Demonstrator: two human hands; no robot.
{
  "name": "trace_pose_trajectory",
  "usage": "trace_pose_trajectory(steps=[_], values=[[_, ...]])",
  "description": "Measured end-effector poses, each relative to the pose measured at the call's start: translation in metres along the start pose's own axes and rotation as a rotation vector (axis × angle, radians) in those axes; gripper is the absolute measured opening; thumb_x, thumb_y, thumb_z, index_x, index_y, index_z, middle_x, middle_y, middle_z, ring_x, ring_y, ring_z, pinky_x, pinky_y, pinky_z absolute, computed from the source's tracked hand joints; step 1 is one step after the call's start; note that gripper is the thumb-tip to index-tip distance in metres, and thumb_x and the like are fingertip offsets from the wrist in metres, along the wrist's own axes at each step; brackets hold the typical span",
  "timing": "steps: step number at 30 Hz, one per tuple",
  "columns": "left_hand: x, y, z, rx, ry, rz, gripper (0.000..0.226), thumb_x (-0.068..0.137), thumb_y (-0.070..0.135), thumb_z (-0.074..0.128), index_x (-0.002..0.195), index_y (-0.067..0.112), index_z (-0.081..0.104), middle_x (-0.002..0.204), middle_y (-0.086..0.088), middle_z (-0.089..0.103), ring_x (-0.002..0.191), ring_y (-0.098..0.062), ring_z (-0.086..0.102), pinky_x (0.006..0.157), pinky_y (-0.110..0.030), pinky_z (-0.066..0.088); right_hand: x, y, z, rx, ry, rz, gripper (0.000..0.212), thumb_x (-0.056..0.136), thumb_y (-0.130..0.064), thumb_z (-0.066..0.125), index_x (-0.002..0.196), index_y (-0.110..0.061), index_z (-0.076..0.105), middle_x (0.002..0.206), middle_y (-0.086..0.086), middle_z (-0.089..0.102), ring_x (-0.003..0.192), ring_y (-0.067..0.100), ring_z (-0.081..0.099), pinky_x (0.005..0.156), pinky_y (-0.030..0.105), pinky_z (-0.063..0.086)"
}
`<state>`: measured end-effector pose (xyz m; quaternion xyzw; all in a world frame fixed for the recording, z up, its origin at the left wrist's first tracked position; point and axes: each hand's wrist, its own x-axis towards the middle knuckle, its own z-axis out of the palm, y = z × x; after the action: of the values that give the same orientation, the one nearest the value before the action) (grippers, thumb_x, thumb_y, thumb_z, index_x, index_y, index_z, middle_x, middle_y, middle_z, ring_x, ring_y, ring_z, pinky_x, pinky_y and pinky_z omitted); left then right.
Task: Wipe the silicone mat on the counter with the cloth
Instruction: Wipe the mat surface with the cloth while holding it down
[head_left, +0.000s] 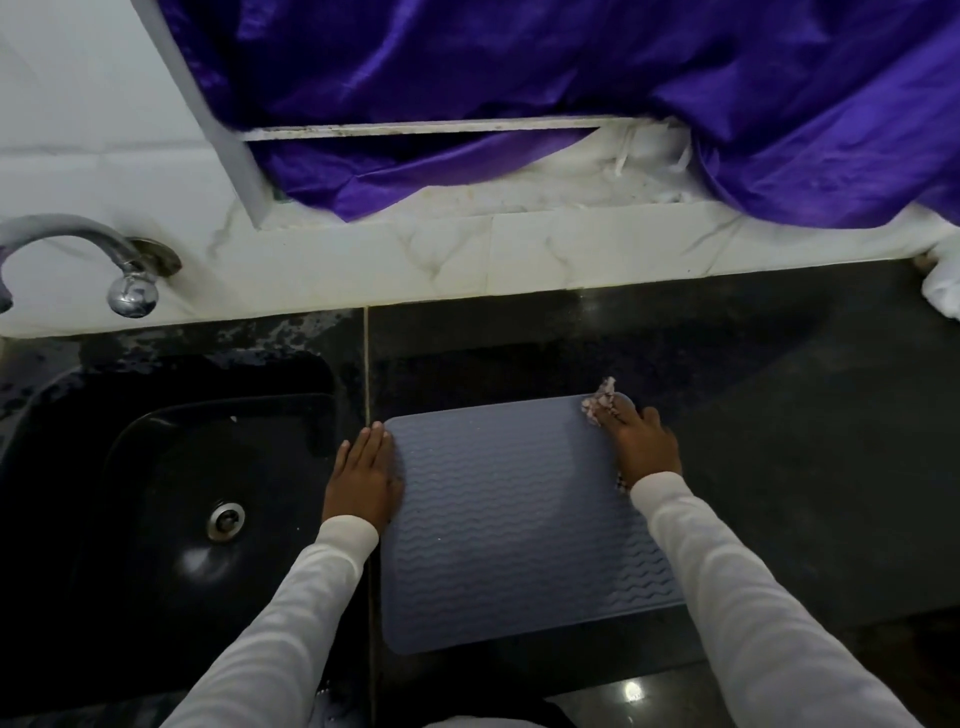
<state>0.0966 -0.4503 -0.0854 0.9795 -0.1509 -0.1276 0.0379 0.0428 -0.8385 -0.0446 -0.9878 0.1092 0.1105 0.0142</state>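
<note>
Dark stone counter (753, 415) runs under a pale marble-look wall, with a black sink (171, 499) sunk into it at the left and a chrome tap (104, 260) above, its spout cut off by the picture's edge. A grey silicone mat (514, 525) with wavy ridges lies flat on the counter just right of the sink; its right edge is partly covered by the sleeve. The left hand (363, 478) lies flat with straight fingers on the mat's left edge. The right hand (641, 447) presses a small pale cloth (600, 402) onto the mat's far right corner; most of the cloth is hidden beneath the hand, so how the fingers hold it cannot be told. Purple fabric (519, 78) drapes across the window ledge above. Something white at the far right is cut off.
</note>
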Motion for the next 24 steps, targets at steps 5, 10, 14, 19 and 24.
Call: trace_pose_trajectory(steps=[5, 10, 14, 19, 24], values=[[0.000, 0.004, -0.004, -0.031, 0.000, -0.017, 0.064, 0.097, 0.034, 0.028, 0.154, 0.012, 0.010, 0.162, -0.005, 0.005, 0.149, -0.020, 0.005, 0.120, -0.035, -0.002, 0.002, 0.022, 0.000, -0.036, 0.017, 0.056, 0.064, 0.092, -0.010, 0.052, 0.147, -0.036, 0.031, 0.153, -0.006, 0.027, 0.116, 0.034, 0.040, 0.085, 0.045, 0.049], [0.002, -0.002, -0.006, -0.068, -0.038, 0.009, 0.063, 0.100, 0.030, 0.035, 0.154, 0.013, 0.006, 0.162, -0.003, 0.000, 0.149, -0.019, 0.002, 0.120, -0.033, 0.001, 0.004, 0.023, 0.005, -0.031, 0.025, 0.092, 0.060, 0.094, -0.011, 0.047, 0.146, -0.035, 0.032, 0.152, -0.003, 0.026, 0.116, 0.035, 0.040, 0.085, 0.045, 0.048], [0.000, -0.007, -0.012, -0.085, -0.036, 0.039, 0.057, 0.102, 0.019, 0.031, 0.154, 0.013, 0.007, 0.162, -0.004, 0.000, 0.149, -0.019, 0.004, 0.120, -0.031, 0.003, 0.005, 0.017, -0.002, 0.010, -0.010, 0.079, 0.056, 0.096, -0.015, 0.047, 0.146, -0.036, 0.031, 0.151, -0.001, 0.028, 0.119, 0.035, 0.039, 0.085, 0.047, 0.049], [-0.001, -0.009, -0.014, -0.085, -0.047, 0.058, 0.055, 0.104, 0.021, 0.026, 0.154, 0.013, 0.003, 0.162, -0.005, -0.003, 0.149, -0.020, 0.002, 0.120, -0.034, 0.001, 0.003, -0.026, -0.019, 0.422, 0.189, 0.013, 0.035, 0.096, -0.030, 0.047, 0.129, -0.035, 0.055, 0.137, 0.005, 0.052, 0.118, 0.034, 0.050, 0.095, 0.046, 0.046], [-0.003, -0.006, -0.009, -0.108, -0.039, 0.042, 0.056, 0.104, 0.022, 0.023, 0.154, 0.014, -0.002, 0.162, -0.003, -0.008, 0.149, -0.019, -0.003, 0.121, -0.036, -0.001, -0.009, -0.148, -0.014, 0.518, 0.214, -0.261, 0.047, 0.090, -0.015, 0.054, 0.130, -0.040, 0.054, 0.137, -0.004, 0.051, 0.121, 0.021, 0.050, 0.102, 0.036, 0.042]])
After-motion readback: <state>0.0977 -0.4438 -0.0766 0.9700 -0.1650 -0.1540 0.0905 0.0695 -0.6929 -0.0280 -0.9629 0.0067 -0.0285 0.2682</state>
